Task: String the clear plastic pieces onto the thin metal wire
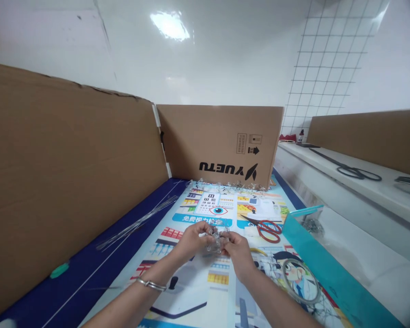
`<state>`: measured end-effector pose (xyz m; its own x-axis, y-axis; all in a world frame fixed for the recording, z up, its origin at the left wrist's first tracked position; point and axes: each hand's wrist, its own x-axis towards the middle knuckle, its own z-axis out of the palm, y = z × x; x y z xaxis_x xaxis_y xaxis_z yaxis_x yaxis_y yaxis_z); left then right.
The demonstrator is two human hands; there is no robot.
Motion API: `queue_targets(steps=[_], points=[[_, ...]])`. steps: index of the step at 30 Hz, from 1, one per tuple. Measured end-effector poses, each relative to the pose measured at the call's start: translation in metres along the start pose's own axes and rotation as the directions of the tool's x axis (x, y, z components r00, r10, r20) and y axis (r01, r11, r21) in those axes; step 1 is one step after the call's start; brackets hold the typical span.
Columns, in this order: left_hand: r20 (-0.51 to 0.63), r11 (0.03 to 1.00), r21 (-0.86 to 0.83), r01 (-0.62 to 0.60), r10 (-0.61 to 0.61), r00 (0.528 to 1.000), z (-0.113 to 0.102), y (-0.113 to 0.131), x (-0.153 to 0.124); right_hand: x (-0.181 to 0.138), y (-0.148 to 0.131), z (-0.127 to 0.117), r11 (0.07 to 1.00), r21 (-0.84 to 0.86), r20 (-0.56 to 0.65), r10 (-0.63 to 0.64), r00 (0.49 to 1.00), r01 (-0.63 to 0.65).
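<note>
Between my two hands is a small cluster of clear, glassy pieces [216, 241]; I cannot make out its exact kind. My left hand [195, 239], with a silver bangle at the wrist, pinches it from the left. From the right, the fingers of my right hand [237, 250] are closed on the same cluster. Just beyond my right hand lie scissors with red handles [269, 230], their blades apart. A pale ring-shaped roll [301, 281] rests near my right forearm.
Thin metallic wires [138, 223] lie on the blue cloth at left. A turquoise-edged box [328, 259] stands at right, holding a coil. More clear pieces [230, 187] line the back, before a cardboard panel [218, 141]. Black scissors [353, 171] lie on the right ledge.
</note>
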<state>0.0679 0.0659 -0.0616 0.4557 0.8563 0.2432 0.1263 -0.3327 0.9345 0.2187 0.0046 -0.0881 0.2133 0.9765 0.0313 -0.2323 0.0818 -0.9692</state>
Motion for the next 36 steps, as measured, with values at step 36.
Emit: queue_targets(steps=[36], points=[[0.098,0.946,0.135,-0.295,0.283,0.954,-0.004,-0.003,-0.012,-0.004,0.0,-0.002,0.892,-0.322,0.027,-0.325,0.945,0.316]])
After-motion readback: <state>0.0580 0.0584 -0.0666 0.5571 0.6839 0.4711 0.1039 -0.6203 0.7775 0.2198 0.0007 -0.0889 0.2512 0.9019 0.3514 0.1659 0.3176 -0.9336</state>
